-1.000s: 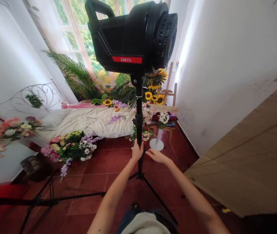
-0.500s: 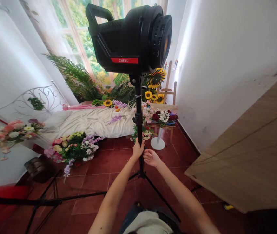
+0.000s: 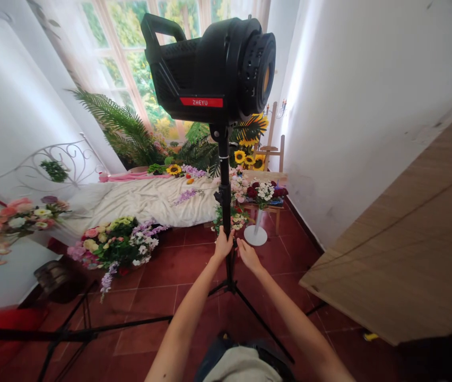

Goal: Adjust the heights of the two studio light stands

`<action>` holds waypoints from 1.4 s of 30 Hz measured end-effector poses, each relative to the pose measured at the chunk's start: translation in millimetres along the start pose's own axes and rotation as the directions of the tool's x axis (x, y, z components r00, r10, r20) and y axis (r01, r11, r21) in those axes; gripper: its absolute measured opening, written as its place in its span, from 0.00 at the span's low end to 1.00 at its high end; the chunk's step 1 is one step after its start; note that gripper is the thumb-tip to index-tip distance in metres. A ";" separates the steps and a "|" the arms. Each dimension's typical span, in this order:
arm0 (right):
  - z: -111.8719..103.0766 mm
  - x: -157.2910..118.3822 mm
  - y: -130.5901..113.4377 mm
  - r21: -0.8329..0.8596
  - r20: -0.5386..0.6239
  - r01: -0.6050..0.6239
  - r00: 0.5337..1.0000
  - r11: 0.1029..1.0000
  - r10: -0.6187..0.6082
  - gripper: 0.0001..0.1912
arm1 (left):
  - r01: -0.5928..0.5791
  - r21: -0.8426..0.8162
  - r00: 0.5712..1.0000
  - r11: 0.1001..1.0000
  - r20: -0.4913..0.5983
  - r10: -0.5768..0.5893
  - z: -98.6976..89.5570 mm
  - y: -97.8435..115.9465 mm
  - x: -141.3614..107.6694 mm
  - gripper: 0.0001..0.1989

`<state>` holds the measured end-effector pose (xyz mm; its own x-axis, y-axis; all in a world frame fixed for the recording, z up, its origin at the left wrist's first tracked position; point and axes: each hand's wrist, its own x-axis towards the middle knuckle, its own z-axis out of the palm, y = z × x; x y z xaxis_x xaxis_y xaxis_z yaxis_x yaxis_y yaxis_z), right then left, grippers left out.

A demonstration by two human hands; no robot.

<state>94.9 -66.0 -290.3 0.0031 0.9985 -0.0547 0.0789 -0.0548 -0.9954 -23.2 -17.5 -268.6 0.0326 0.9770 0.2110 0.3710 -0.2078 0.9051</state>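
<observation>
A black studio light with a top handle and a red ZHEYU label is mounted on a black light stand. My left hand is wrapped round the stand's pole below its upper collar. Just right of the pole, my right hand has its fingertips closed at a small dark knob on the stand's side, which they partly hide. The stand's legs spread over the red tiles in front of my body.
A bed with a cream sheet lies behind the stand. Flower bouquets stand to the left. A white round-based stand and a wooden easel are beyond. Wooden panel at right; another black stand at lower left.
My right hand's fingers have shifted from curled to straighter beside the knob. My left hand still grips the pole. The light sits slightly lower in view.
</observation>
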 end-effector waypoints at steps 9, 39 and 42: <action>17.0 6.1 3.3 0.582 0.217 -0.267 0.961 0.768 0.169 0.16 | -0.006 0.013 1.000 1.000 0.000 0.006 0.0 0.6 -0.2 0.15; 23.0 5.5 -2.4 0.864 0.356 -0.426 0.893 0.267 0.274 0.15 | -0.074 -0.148 0.995 0.986 -0.076 0.063 15.2 -12.5 -1.6 0.15; 16.8 6.4 -4.3 0.894 0.407 -0.436 0.887 0.107 0.216 0.12 | -0.060 -0.204 0.996 0.977 -0.077 0.045 17.5 -13.6 -2.0 0.16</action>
<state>77.8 -59.4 -287.8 -0.3860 0.8738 -0.2958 -0.8837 -0.4422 -0.1532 -12.1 -15.8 -287.8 -0.0228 0.9599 0.2793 0.1712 -0.2715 0.9471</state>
